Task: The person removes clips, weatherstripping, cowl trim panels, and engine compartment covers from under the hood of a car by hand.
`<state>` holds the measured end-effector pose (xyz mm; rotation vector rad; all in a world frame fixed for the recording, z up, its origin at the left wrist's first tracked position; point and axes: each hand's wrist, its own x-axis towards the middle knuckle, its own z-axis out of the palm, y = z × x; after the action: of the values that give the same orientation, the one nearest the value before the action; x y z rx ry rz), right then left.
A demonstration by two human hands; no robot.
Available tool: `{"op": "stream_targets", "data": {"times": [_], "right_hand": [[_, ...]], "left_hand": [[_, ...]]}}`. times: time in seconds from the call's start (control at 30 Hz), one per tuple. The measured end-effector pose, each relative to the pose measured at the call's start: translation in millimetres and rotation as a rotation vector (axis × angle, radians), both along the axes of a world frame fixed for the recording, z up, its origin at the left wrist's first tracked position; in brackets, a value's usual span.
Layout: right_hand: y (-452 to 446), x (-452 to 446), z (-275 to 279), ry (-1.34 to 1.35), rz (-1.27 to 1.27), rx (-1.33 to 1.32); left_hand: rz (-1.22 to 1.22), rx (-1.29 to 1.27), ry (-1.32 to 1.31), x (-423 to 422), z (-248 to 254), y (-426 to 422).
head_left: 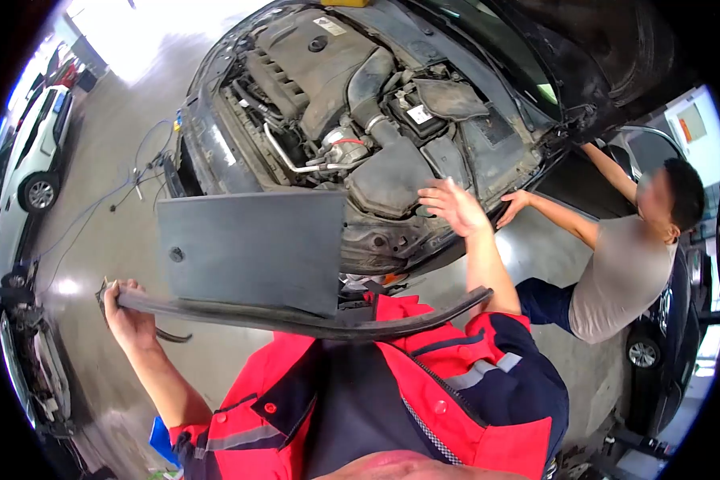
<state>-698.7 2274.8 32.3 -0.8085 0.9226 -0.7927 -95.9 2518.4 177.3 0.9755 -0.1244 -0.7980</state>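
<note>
My left hand (pixel 130 314) is closed around the left end of a long, curved black rubber strip (pixel 336 329). The strip runs across in front of my chest, and its right end (pixel 480 297) lies near my right forearm. My right hand (pixel 458 206) is raised, fingers apart and holding nothing, by the front corner of the car's engine bay. Near its fingertips is a dark plastic box with a duct (pixel 388 178); whether they touch it I cannot tell. A flat dark grey panel (pixel 252 248) stands between me and the car's front.
The car's engine cover (pixel 304 60) and battery (pixel 418 114) lie exposed under the raised hood (pixel 608 48). At the right, another person (pixel 624 256) has a hand on the car's side. Cables (pixel 124 186) trail over the floor at left, near a white car (pixel 36 152).
</note>
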Motion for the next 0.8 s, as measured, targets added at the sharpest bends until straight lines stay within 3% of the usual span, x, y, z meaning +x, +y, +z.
{"op": "stream_targets", "data": {"times": [0.07, 0.17, 0.3, 0.43, 0.53, 0.6, 0.67, 0.73, 0.8], "right_hand": [[13.3, -14.7, 23.9, 0.048, 0.124, -0.075], [43.1, -3.5, 27.2, 0.009, 0.464, 0.058], [72.6, 2.6, 4.4, 0.21, 0.879, 0.017], [62.6, -37.5, 10.3, 0.26, 0.817, 0.161], [44.3, -56.6, 17.3, 0.183, 0.928, 0.041], [29.7, -53.0, 0.5, 0.105, 0.925, -0.044], [22.7, -33.9, -14.0, 0.452, 0.825, -0.196], [8.3, -5.8, -26.7, 1.038, 0.484, -0.591], [-22.3, 4.7, -54.9, 0.942, 0.149, -0.605]], "left_hand": [[-0.084, 0.009, -0.029, 5.6, -10.1, -35.3], [-0.224, -0.032, -0.038, 5.8, -24.1, -87.3], [-0.159, 0.054, -0.012, -23.9, -26.1, -159.3], [-0.169, 0.091, -0.09, -72.9, -15.0, -246.1], [-0.177, -0.001, -0.246, -128.5, 11.1, -312.8], [-0.211, 0.066, -0.437, -154.7, 18.3, -356.8], [-0.188, -0.032, -0.592, -198.1, 24.1, -408.7], [-0.199, 0.14, -0.933, -247.9, 59.9, -435.7], [-0.409, 0.271, -0.908, -268.7, 83.4, -468.5]]}}
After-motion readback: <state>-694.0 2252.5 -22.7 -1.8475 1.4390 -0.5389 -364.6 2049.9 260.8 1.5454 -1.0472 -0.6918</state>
